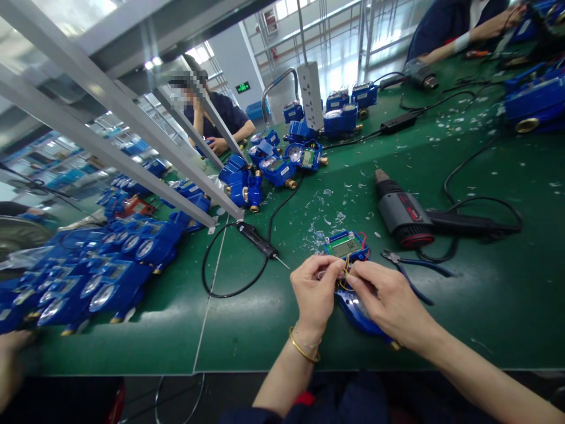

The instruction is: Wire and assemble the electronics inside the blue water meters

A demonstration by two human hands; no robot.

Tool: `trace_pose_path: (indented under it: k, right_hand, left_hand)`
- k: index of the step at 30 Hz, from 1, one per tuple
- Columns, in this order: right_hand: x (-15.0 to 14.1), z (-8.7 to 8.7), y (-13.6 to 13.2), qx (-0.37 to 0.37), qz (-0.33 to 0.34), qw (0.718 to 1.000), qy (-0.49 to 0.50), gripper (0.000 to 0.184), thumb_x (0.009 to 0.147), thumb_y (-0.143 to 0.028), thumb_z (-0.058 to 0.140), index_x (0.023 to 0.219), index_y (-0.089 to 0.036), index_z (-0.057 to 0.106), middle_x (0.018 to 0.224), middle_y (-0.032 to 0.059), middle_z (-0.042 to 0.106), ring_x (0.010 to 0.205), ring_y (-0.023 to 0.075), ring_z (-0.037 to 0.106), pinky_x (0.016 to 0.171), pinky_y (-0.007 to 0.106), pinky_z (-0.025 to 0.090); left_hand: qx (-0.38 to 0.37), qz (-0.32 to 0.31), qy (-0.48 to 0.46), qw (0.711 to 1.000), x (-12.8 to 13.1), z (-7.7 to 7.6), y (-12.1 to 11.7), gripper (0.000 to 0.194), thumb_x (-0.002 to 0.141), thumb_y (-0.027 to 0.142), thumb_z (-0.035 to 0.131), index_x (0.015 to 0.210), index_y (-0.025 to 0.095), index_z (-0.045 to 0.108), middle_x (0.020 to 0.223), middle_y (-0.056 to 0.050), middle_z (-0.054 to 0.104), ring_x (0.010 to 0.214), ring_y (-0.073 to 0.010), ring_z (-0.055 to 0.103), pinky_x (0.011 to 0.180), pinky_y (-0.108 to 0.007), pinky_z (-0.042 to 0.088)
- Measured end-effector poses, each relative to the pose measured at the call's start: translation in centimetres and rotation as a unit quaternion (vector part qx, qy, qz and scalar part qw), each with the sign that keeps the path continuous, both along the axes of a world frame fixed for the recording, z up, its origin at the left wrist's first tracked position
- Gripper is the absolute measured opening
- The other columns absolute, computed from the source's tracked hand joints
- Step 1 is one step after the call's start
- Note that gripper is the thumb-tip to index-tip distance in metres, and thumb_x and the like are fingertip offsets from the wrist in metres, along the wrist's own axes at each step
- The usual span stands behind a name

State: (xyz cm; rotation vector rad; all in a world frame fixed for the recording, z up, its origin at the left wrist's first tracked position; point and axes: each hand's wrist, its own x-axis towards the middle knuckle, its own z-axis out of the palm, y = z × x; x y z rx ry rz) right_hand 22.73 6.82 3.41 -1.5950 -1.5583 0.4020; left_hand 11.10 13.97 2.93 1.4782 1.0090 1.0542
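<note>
An opened blue water meter [354,307] lies in front of me near the table's front edge, partly covered by my hands. At its far end sits a green circuit board with a grey display [346,248]; a red wire loops at its right side. My left hand [314,287] is closed in a pinch just below the display. Opposite it, my right hand [388,296] pinches too, its fingertips almost meeting the left ones. Thin yellow wires [347,259] run up between the fingertips. Exactly what each fingertip grips is small and partly hidden.
Diagonal cutters [408,272] and a heat gun [404,213] lie to the right. An electric screwdriver [256,240] with a looped cord is left. Blue meters [119,271] crowd the left side; more stand around a power strip [311,97]. Metal posts [189,159] slant down. Co-workers sit around.
</note>
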Motion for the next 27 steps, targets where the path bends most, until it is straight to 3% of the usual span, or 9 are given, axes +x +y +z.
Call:
trace_pose_path:
  k: [12,19,23,27]
  right_hand:
    - [0.0,0.0,0.1,0.016,0.014,1.0,-0.017,0.026,0.095,-0.022,0.045,0.069,-0.019,0.049,0.069,0.001,0.058,0.061,0.0124,0.051,0.06,0.025,0.038]
    - [-0.2,-0.2,-0.7,0.024,0.014,1.0,0.002,0.025,0.096,-0.019,0.045,0.071,-0.019,0.049,0.07,0.0002,0.056,0.066,0.0116,0.053,0.062,0.023,0.039]
    - [-0.3,-0.3,-0.8,0.032,0.006,0.999,-0.001,0.024,0.096,-0.018,0.048,0.072,-0.019,0.05,0.071,0.0,0.056,0.066,0.0115,0.052,0.063,0.023,0.04]
    - [-0.3,-0.3,-0.8,0.046,0.007,0.999,-0.014,0.02,0.095,-0.016,0.049,0.075,-0.018,0.052,0.073,0.0005,0.056,0.069,0.0122,0.052,0.065,0.024,0.04]
  left_hand:
    - [-0.043,0.062,-0.019,0.997,0.7,0.0,-0.4,0.014,0.077,0.027,0.072,0.072,0.014,0.072,0.062,0.001,0.067,0.055,-0.0095,0.062,0.056,-0.019,0.051]
    - [-0.072,0.077,-0.045,0.993,0.3,0.3,0.8,0.016,0.076,0.03,0.073,0.074,0.014,0.071,0.062,0.0,0.069,0.054,-0.011,0.065,0.056,-0.021,0.054]
    - [0.002,0.038,0.005,0.999,-0.6,0.3,1.3,0.014,0.082,0.029,0.07,0.083,0.016,0.074,0.075,-0.002,0.073,0.067,-0.0136,0.069,0.066,-0.024,0.056]
    - [0.164,0.041,0.122,0.978,-1.7,0.6,1.2,0.015,0.089,0.022,0.062,0.098,0.021,0.074,0.1,-0.005,0.072,0.093,-0.0165,0.067,0.086,-0.03,0.052]
